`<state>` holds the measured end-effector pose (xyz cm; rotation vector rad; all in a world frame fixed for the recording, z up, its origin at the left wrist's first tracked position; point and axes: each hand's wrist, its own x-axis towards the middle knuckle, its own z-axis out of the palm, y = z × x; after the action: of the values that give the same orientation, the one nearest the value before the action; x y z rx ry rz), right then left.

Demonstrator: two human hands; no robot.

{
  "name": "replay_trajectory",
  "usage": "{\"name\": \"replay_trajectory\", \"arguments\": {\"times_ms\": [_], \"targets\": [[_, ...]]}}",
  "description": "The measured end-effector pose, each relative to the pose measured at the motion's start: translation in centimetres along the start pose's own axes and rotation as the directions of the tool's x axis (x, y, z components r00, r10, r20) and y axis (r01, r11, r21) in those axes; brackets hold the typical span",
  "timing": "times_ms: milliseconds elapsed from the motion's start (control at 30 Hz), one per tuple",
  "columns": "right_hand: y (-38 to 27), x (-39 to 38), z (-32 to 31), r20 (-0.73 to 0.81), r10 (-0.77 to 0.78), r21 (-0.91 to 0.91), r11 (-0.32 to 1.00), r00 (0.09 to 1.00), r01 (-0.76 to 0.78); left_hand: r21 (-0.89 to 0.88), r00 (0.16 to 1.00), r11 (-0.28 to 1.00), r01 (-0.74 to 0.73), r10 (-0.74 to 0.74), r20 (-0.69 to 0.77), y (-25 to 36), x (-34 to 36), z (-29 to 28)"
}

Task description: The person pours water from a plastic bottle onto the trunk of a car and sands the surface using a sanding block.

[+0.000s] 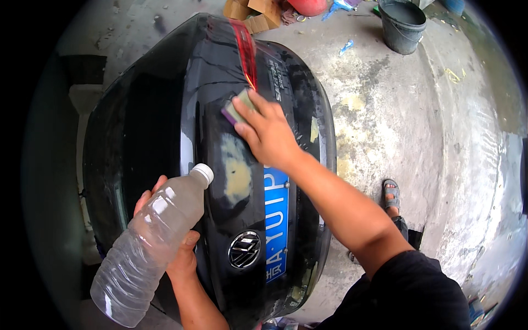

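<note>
My left hand (pixel 184 256) is wrapped round a clear plastic bottle (pixel 148 242) with a white cap, tilted over the rear of a black car (pixel 148 121). Little or no liquid can be made out in the bottle. With bent fingers, my right hand (pixel 269 129) presses a sanding pad (pixel 237 109), greenish on top and purple at its edge, against the boot lid. Just nearer than the pad lies a dull, sanded patch (pixel 237 170) with a pale yellow centre. Beyond my right fingers runs the red tail light (pixel 246 52); orange wires come out by its end.
A blue number plate (pixel 276 220) and a round chrome badge (pixel 245 249) sit on the boot lid. On the stained concrete floor stand a dark bucket (pixel 402 27) and a cardboard box (pixel 253 14). My sandalled foot (pixel 391 195) is right of the car.
</note>
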<state>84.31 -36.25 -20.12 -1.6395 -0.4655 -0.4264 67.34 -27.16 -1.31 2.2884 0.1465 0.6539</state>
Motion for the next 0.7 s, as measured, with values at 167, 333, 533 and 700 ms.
{"name": "replay_trajectory", "arguments": {"times_ms": [167,333,533,700], "targets": [[-5.3,-13.9,-2.3,0.150,-0.055,0.154,0.988,0.987,0.031,0.056,1.000,0.998,0.012,-0.011,-0.027,0.0,-0.6,-0.8],[-1.7,-4.8,-0.8,-0.020,0.009,0.069,0.998,1.000,-0.007,0.024,1.000,1.000,0.009,-0.009,-0.025,0.3,-0.1,0.1],[-5.4,-12.6,-1.7,0.057,-0.002,0.137,0.991,0.998,-0.006,-0.004,0.998,1.000,0.004,-0.004,-0.058,-0.4,-0.6,-0.8],[-4.3,-10.2,-1.3,0.044,0.046,0.096,0.994,0.998,-0.050,0.007,0.999,1.000,-0.029,0.030,-0.039,-0.2,-0.1,-0.5]]}}
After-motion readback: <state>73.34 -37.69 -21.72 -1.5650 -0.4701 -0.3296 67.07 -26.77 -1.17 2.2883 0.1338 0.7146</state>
